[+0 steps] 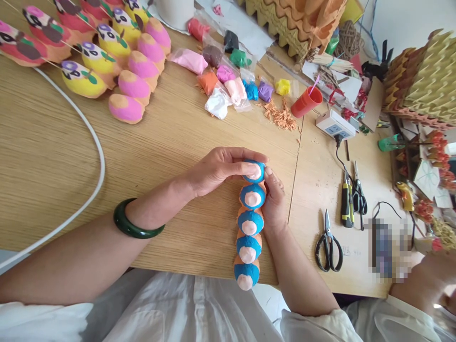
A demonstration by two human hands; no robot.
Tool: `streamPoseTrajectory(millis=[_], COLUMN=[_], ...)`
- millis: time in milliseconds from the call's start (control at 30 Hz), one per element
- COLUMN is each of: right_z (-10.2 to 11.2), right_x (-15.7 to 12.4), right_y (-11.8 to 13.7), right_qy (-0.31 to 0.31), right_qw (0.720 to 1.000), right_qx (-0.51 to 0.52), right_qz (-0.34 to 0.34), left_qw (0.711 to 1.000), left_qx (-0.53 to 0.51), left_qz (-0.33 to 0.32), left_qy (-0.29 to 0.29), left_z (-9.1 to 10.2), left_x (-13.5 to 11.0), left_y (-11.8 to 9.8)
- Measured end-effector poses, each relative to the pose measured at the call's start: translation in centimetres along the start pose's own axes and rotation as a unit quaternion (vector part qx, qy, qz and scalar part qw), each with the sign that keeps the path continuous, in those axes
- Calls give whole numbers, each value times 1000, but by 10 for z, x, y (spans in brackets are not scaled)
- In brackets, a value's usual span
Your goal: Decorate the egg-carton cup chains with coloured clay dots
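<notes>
Blue banded the strip (250, 222), whose far end the left hand (218, 172) pinched and the right hand (275, 202) clasped; scissors (328, 235) lay right of the grip, clay packets (235, 90) beyond.

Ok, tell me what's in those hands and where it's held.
A row of five blue-and-pink bumps, held at its far end: the left hand has its fingers on the end bump; the right hand holds the row's right edge beside it.
</notes>
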State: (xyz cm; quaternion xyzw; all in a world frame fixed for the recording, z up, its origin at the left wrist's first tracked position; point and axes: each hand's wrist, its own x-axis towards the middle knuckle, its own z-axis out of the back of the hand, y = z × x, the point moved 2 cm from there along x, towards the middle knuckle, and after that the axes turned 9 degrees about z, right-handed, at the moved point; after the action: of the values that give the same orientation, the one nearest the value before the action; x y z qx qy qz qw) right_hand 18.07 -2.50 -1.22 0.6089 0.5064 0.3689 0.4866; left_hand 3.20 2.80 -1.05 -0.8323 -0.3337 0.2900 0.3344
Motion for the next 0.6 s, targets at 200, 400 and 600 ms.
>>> streamPoseTrajectory(millis=[200,400,600], right_z=[1,0,-3], right_x=[-1,-1,-2], right_y=[-2,-2,-2], right_qy=[-16,-20,-12], right_qw=[1000,1000,1000], right_qx=[-8,-12,1], right_qz=[9,-3,-3], left_qw=[1000,1000,990], left_qx=[-6,15,114], left_qz=[11,-6,-67], left_qy=[6,7,-41], left_z=[-2,1,0], left_x=[0,2,2], left_y=[1,4,6])
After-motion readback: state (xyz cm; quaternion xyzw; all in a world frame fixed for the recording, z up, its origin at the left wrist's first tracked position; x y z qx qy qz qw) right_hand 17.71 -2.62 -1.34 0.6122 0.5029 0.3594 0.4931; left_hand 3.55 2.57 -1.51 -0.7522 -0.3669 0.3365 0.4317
